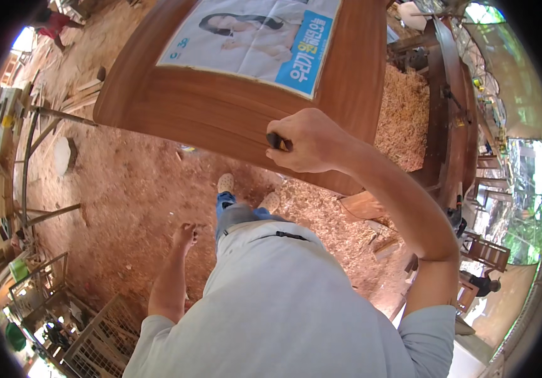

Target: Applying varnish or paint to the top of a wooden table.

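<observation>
My right hand [311, 141] is closed around a short dark handle [278, 141] with a yellowish part; my fist hides the rest of the tool. This fist is over the near edge of a brown wooden tabletop [195, 106] with a rounded corner. On that top lies a creased printed poster [233, 56] showing a person and bearing writing. Low at my side, above the ground, hangs my left hand [185, 236], its fingers curled in and no object visible in them.
Pale wood shavings [405, 113] heap to the right of the tabletop, beside a dark wooden piece [445, 108]. Sawdust covers the reddish ground [124, 198]. A round pale block [65, 156] and stacked boards [2, 156] stand left. Other people [54, 26] [486, 283] are farther off.
</observation>
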A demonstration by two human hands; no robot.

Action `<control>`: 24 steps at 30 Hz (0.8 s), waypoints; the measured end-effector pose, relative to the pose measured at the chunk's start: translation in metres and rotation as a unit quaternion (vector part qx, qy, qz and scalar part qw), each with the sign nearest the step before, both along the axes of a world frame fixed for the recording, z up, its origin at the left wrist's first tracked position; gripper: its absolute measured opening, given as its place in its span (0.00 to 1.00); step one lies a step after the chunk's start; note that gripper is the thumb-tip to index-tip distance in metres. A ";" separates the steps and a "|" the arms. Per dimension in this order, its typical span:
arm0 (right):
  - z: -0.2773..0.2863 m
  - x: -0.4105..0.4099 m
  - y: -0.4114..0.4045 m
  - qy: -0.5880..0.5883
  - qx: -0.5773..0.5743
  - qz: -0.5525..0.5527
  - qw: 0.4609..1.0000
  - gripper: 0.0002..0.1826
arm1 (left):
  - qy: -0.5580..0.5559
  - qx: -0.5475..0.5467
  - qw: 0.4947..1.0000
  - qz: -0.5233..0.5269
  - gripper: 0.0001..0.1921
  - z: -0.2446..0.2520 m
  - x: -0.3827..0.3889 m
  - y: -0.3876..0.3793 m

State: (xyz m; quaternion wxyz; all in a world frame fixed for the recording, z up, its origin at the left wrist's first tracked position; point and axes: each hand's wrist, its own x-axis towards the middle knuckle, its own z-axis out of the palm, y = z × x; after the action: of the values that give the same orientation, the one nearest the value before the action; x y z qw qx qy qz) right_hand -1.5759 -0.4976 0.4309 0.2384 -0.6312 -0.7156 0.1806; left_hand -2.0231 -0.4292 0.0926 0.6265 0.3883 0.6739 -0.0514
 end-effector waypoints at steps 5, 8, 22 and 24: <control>-0.016 -0.007 0.009 -0.002 -0.026 0.037 0.999 0.09 | -0.005 -0.001 1.000 -0.007 0.16 -0.007 -0.009 -0.007; -0.022 -0.008 0.009 -0.007 -0.028 0.043 0.999 0.09 | -0.023 -0.026 0.999 0.019 0.16 -0.007 -0.010 -0.012; -0.030 -0.016 0.009 -0.012 -0.063 0.051 0.997 0.10 | -0.006 -0.011 1.000 0.016 0.10 0.006 0.000 -0.011; -0.032 -0.017 0.009 -0.012 -0.063 0.050 0.997 0.10 | -0.007 -0.014 1.000 0.016 0.10 0.006 0.000 -0.010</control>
State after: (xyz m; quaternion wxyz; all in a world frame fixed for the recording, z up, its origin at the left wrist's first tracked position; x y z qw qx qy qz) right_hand -1.5925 -0.4885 0.3994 0.1801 -0.6106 -0.7363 0.2294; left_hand -2.0227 -0.4389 0.0991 0.6373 0.3690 0.6748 -0.0477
